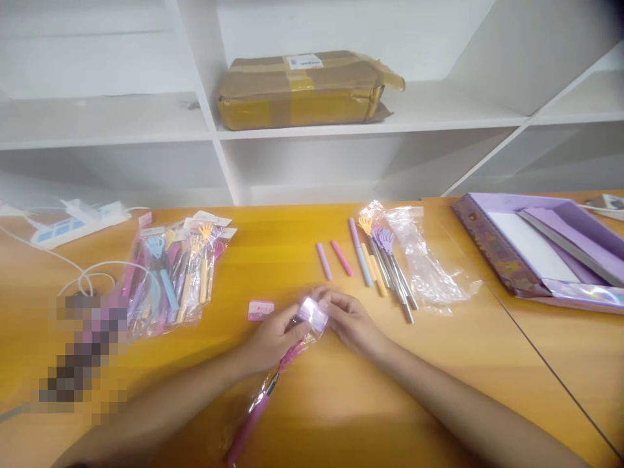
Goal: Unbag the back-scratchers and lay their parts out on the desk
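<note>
White shelving (312,130) backs a yellow wooden tabletop (292,260), with a taped brown cardboard parcel (305,88) lying on one shelf. Both hands meet at the table's middle over a pink-handled telescopic back scratcher in a clear plastic sleeve (263,403), which lies slanted toward the person. The left hand (273,338) pinches the sleeve just below its top, while the right hand (351,322) grips the shiny lilac header card (312,313) at the sleeve's mouth. This looks like the opening step: the top of the wrapper is being worked loose, the scratcher not yet out. Pulling it free would call for a firm hold on the sleeve and a steady draw along its length. Left of the hands lies a heap of still-wrapped pastel scratchers (170,279); a small pink card (260,310) sits just beside the left hand. Beyond, unwrapped scratchers (385,270) rest beside an empty crumpled clear sleeve (429,266).
</note>
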A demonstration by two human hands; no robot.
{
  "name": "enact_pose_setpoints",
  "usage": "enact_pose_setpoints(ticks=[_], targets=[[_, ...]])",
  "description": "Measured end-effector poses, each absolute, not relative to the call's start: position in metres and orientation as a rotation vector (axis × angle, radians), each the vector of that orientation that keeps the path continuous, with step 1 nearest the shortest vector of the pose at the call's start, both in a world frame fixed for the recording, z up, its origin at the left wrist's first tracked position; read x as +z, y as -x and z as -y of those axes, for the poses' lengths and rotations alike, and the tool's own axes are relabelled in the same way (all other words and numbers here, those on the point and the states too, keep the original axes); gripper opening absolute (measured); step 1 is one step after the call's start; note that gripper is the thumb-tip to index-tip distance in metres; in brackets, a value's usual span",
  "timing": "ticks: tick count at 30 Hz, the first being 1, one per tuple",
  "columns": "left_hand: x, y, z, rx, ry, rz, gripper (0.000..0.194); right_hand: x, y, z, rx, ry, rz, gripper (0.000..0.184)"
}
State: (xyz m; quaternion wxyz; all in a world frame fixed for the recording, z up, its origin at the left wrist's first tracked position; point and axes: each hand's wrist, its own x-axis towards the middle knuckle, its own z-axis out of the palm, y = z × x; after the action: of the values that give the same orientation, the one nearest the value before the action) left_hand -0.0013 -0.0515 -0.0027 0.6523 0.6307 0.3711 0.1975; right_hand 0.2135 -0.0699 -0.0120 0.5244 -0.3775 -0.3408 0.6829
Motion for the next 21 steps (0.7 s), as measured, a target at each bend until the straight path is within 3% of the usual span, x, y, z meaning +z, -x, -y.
enact_pose_setpoints(ticks=[5,13,18,21], targets=[[0.002,0.003,0.055,0.254,-1.487,-0.625,0.026,-0.010,-0.218,0.056,1.239,1.085,0.711,0.047],[0.004,0.005,0.058,0.159,-1.559,-0.411,0.022,-0.008,-0.178,0.051,1.453,1.154,1.342,0.056],[0.005,-0.002,0.064,0.543,-1.221,-0.734,0.040,-0.014,-0.205,0.059,1.648,0.994,1.141,0.065],[0.016,-0.006,0.060,0.912,-0.975,-0.905,0.043,-0.009,-0.213,0.073,1.801,0.809,1.364,0.078]])
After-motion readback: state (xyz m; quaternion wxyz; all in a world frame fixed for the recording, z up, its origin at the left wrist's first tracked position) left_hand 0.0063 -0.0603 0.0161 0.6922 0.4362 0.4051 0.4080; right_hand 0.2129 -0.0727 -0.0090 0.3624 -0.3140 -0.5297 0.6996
